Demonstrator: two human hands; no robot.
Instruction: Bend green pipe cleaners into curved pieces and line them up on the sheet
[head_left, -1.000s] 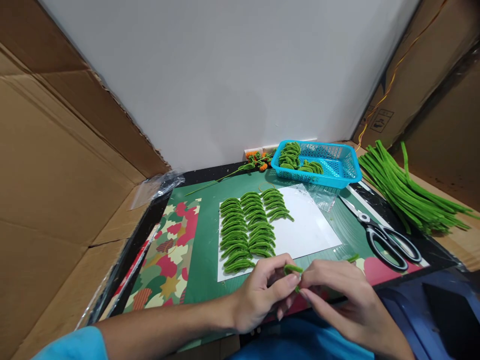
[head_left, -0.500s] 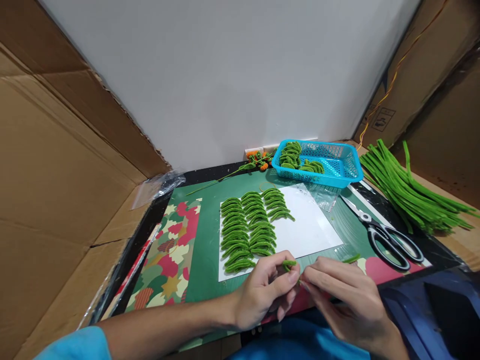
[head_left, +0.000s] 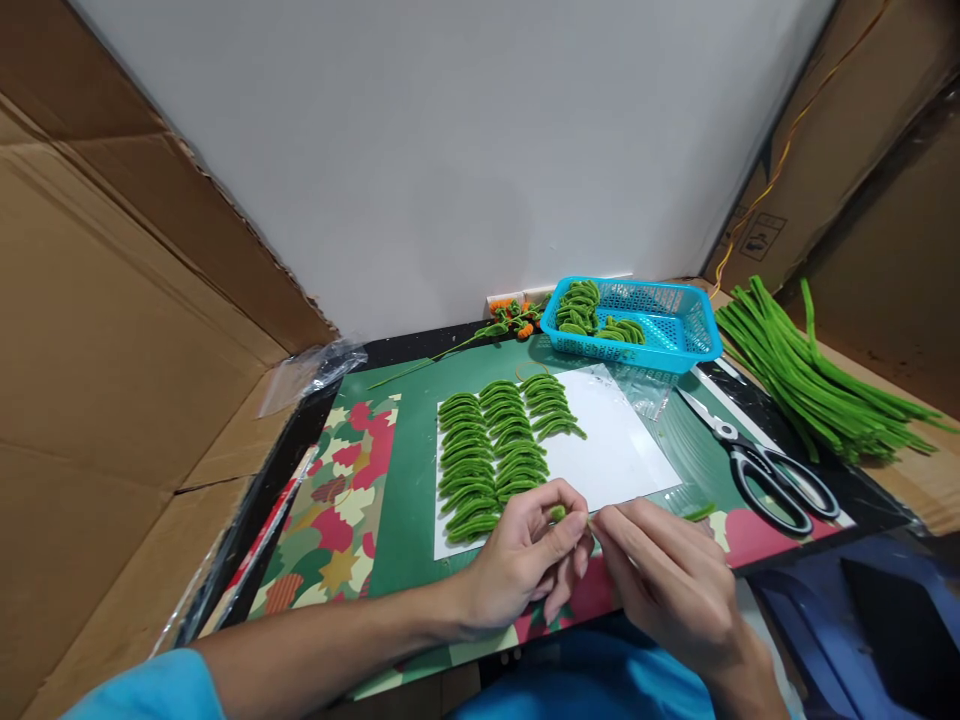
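Observation:
My left hand (head_left: 517, 565) is closed around a short green pipe cleaner (head_left: 557, 513), of which only a bit shows between thumb and fingers. Right against it, my right hand (head_left: 671, 570) pinches at the fingertips; its grip seems to be on the same piece's end, mostly hidden. Both hands hover over the near edge of the green mat (head_left: 409, 480). Just beyond them, bent green pipe cleaner pieces (head_left: 469, 465) lie in three columns on a white sheet (head_left: 626, 440). Another green piece (head_left: 701, 512) rests on the mat behind my right hand.
A blue basket (head_left: 679, 362) holding more bent green pieces stands at the back. Black-handled scissors (head_left: 750, 455) lie to the right, beside a bundle of long green pipe cleaners (head_left: 817, 380). An orange-and-green pipe cleaner stem (head_left: 499, 325) lies near the wall. Cardboard (head_left: 127, 300) flanks the table.
Both hands have shifted slightly left, their fingertips closer together. Less of the green pipe cleaner shows above my left fingers. The whole view has moved a little.

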